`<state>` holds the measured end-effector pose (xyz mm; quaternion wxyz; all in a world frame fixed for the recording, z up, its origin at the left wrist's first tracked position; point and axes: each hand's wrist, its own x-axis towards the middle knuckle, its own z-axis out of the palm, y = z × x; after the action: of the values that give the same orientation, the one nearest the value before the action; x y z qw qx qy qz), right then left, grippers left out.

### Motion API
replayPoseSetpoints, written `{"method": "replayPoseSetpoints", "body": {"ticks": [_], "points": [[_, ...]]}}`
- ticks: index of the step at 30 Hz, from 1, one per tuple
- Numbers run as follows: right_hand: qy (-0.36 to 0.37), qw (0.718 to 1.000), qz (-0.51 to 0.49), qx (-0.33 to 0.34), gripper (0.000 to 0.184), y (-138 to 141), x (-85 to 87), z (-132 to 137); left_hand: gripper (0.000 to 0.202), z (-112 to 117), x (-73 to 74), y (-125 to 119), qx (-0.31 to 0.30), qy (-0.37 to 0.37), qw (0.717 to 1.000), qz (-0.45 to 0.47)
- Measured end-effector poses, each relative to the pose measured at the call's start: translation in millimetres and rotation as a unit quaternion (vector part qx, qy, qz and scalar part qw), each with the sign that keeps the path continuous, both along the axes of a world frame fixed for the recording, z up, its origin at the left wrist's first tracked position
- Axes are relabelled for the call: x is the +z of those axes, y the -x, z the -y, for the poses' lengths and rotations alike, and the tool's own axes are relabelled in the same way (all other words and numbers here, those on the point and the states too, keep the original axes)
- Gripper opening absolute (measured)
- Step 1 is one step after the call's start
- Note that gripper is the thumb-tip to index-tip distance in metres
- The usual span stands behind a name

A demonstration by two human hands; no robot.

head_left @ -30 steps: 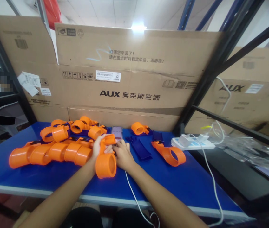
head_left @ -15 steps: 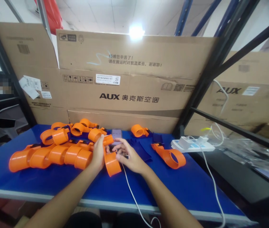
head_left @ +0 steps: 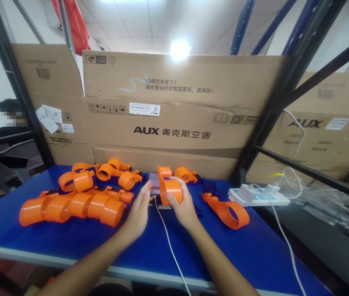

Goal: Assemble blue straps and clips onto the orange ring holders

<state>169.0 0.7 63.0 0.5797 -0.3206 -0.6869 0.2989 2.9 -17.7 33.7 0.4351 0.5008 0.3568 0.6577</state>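
Note:
An orange plastic tape dispenser (head_left: 172,191) is held up over the middle of the table, its ring gripped between thumb and fingers of my right hand (head_left: 185,209). My left hand (head_left: 140,211) is open just to its left, fingers stretched forward, apart from the dispenser. Between and behind my hands lies a phone (head_left: 154,179), partly covered by them. A row of orange dispensers (head_left: 80,204) lies to my left, and several more (head_left: 83,181) lie behind it. One dispenser (head_left: 186,174) is beyond my right hand, another (head_left: 231,213) to its right.
A white cable (head_left: 170,242) runs from near the phone over the front edge of the blue table (head_left: 78,246). A white power strip (head_left: 259,196) with plugs sits at the right edge. Cardboard (head_left: 174,119) closes off the back, between dark rack posts. A person (head_left: 10,117) is at far left.
The dispenser has gone from both hands into my right hand alone and is higher. My left hand has let go and opened. The view has shifted slightly.

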Motion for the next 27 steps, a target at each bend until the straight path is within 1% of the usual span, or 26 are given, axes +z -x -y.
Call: {"method": "replayPoseSetpoints", "body": {"ticks": [1, 2, 3, 4, 5, 7, 9, 10, 11, 12, 13, 15, 17, 20, 23, 25, 27], "points": [[0.008, 1.0, -0.019, -0.018, 0.048, -1, 0.2, -3, 0.054, 5, 7.1, 9, 0.012, -0.02, 0.997, -0.072], [0.017, 0.999, -0.034, -0.021, 0.047, -2, 0.6, -5, 0.052, 7, 16.4, 20, 0.025, -0.036, 0.988, -0.146], [0.028, 0.999, -0.043, -0.012, 0.047, -2, 1.0, -5, 0.052, 6, 27.2, 34, 0.041, -0.054, 0.974, -0.214], [0.039, 0.998, -0.044, 0.007, 0.048, 0, 1.6, -5, 0.05, 2, 38.6, 49, 0.056, -0.068, 0.955, -0.283], [0.05, 0.998, -0.037, 0.033, 0.048, 2, 2.3, -4, 0.047, -5, 49.4, 64, 0.085, -0.08, 0.929, -0.35], [0.07, 0.993, -0.003, 0.098, 0.047, 8, 4.0, 3, 0.052, -26, 65.4, 92, 0.145, -0.073, 0.86, -0.485], [0.094, 0.982, 0.043, 0.159, 0.045, 16, 4.9, 11, 0.063, -49, 70.5, 110, 0.183, -0.024, 0.796, -0.576], [0.107, 0.976, 0.061, 0.18, 0.044, 20, 4.7, 15, 0.07, -59, 69.1, 116, 0.186, 0.007, 0.773, -0.607], [0.121, 0.97, 0.074, 0.195, 0.043, 23, 3.9, 19, 0.074, -67, 66.0, 118, 0.183, 0.035, 0.756, -0.628], [0.138, 0.966, 0.08, 0.204, 0.043, 27, 2.6, 21, 0.075, -73, 61.9, 119, 0.176, 0.054, 0.745, -0.641], [0.156, 0.962, 0.078, 0.211, 0.043, 30, 1.0, 21, 0.073, -78, 57.8, 119, 0.169, 0.064, 0.74, -0.648], [0.197, 0.953, 0.051, 0.223, 0.044, 36, -2.4, 18, 0.063, -83, 52.5, 116, 0.165, 0.054, 0.746, -0.643], [0.231, 0.944, 0.002, 0.237, 0.047, 40, -4.1, 10, 0.057, -84, 53.5, 116, 0.178, 0.025, 0.766, -0.617], [0.25, 0.934, -0.083, 0.24, 0.055, 47, -0.5, -8, 0.057, -83, 65.8, 124, 0.226, -0.012, 0.799, -0.557], [0.254, 0.931, -0.149, 0.217, 0.053, 57, 7.6, -29, 0.055, -82, 82.7, 137, 0.298, -0.032, 0.827, -0.475], [0.266, 0.929, -0.157, 0.203, 0.051, 68, 11.3, -42, 0.055, -81, 91.9, 144, 0.342, -0.046, 0.844, -0.41], [0.286, 0.928, -0.134, 0.198, 0.052, 83, 10.9, -55, 0.055, -78, 98.1, 147, 0.367, -0.07, 0.862, -0.344]]}}
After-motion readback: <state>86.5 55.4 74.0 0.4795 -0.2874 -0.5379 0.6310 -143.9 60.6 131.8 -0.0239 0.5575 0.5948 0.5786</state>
